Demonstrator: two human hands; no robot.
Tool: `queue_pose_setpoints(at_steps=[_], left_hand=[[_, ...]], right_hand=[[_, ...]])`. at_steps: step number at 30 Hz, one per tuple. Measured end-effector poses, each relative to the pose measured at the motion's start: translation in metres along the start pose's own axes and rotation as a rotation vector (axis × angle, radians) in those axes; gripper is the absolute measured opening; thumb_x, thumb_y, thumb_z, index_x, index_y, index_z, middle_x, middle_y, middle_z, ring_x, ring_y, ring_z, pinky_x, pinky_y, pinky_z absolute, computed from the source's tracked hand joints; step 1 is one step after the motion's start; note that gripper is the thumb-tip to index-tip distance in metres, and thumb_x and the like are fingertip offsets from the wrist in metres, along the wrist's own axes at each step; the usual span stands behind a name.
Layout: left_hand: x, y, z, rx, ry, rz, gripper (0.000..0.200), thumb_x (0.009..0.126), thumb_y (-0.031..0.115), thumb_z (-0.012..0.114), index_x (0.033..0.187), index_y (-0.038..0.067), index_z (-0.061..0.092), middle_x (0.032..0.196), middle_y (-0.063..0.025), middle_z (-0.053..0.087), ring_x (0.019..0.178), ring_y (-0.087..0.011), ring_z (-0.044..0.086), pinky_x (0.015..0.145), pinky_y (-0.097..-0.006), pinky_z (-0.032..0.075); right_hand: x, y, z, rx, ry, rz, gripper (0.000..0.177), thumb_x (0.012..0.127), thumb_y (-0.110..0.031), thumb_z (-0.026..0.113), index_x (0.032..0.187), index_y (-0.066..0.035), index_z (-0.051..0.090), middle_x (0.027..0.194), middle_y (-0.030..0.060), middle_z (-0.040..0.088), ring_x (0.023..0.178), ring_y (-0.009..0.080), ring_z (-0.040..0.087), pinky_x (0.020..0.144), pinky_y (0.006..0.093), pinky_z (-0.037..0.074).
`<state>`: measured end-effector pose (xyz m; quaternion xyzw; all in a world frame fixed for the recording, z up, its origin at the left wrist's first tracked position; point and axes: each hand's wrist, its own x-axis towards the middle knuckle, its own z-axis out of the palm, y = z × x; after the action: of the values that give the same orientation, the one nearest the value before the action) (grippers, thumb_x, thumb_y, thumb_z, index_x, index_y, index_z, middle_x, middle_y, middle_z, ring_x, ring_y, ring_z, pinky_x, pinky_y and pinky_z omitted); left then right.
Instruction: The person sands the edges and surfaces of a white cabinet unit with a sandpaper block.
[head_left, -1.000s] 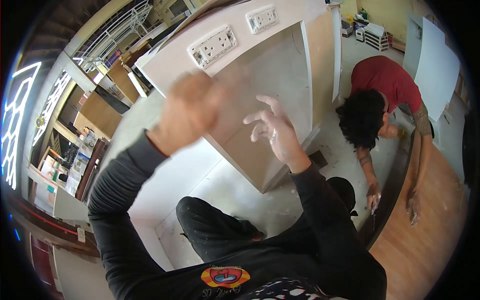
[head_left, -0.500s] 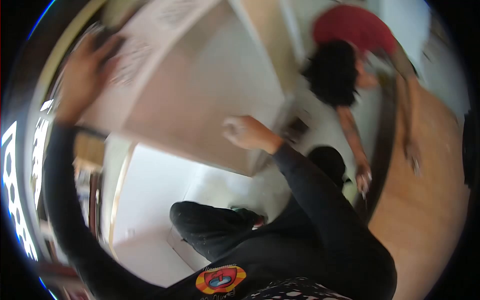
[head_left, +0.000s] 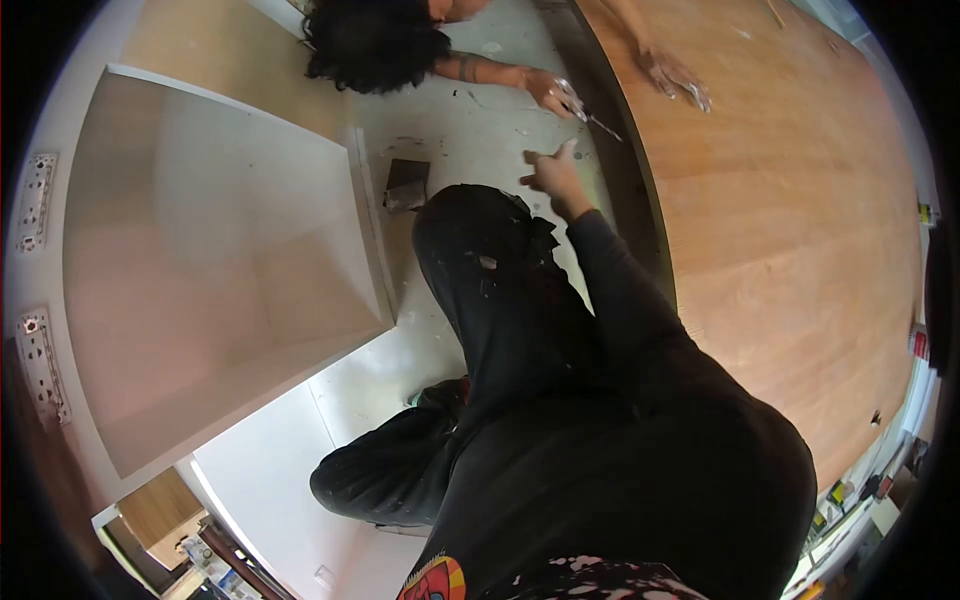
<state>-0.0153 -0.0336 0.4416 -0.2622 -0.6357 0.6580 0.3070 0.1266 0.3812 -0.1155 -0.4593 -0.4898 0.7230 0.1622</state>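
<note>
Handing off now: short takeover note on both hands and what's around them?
Left hand: out of view.
Right hand: empty, open, stretched toward the dark edge of the wooden top.
A co-worker's hand holds a metal tool at that edge.
White cabinet is on the left, no hand on it.
Done: nothing gripped. Left: any work along the edge.

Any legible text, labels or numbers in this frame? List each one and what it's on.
None can be read.
Shirt print: red-and-yellow emblem, cut off by the frame edge, no lettering legible.
Wall socket plates: no readable markings.
Small containers at the far right edge: labels too small to read.
</note>
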Motion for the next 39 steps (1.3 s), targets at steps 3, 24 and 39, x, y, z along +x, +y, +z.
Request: queue_pose_setpoints(at_steps=[3, 24, 39], left_hand=[[0.002, 0.000, -0.005, -0.028, -0.152, -0.022, 0.080, 0.096, 0.071, 0.017, 0.156, 0.019, 0.025, 0.164, -0.0024, 0.022, 0.152, -0.0248, 0.018, 0.116, -0.0698, 0.000], [0.000, -0.016, -0.015, -0.288, -0.147, -0.038, 0.076, 0.095, 0.056, 0.043, 0.157, 0.017, 0.026, 0.162, 0.0008, 0.029, 0.153, -0.0198, 0.012, 0.123, -0.0557, -0.001], [0.060, -0.014, -0.018, -0.194, -0.151, -0.025, 0.070, 0.099, 0.055, 0.041, 0.156, 0.018, 0.027, 0.161, 0.0031, 0.030, 0.153, -0.0226, 0.013, 0.123, -0.0558, 0.000]], right_hand=[[0.053, 0.025, -0.034, -0.063, 0.207, 0.071, 0.109, 0.087, -0.016, 0.067, 0.145, 0.009, -0.021, 0.104, 0.0193, 0.065, 0.071, 0.0262, 0.067, 0.061, 0.0358, 0.056], [-0.201, -0.068, 0.251, -0.940, -1.622, -1.214, 0.030, 0.088, -0.025, 0.065, 0.110, -0.004, 0.065, 0.091, 0.0209, 0.069, 0.088, 0.0395, 0.068, 0.077, 0.0499, 0.054], [-0.199, -0.048, 0.238, -1.332, -1.570, -1.261, 0.035, 0.086, -0.025, 0.068, 0.111, -0.001, 0.064, 0.099, 0.0166, 0.072, 0.095, 0.0345, 0.070, 0.082, 0.0463, 0.055]])
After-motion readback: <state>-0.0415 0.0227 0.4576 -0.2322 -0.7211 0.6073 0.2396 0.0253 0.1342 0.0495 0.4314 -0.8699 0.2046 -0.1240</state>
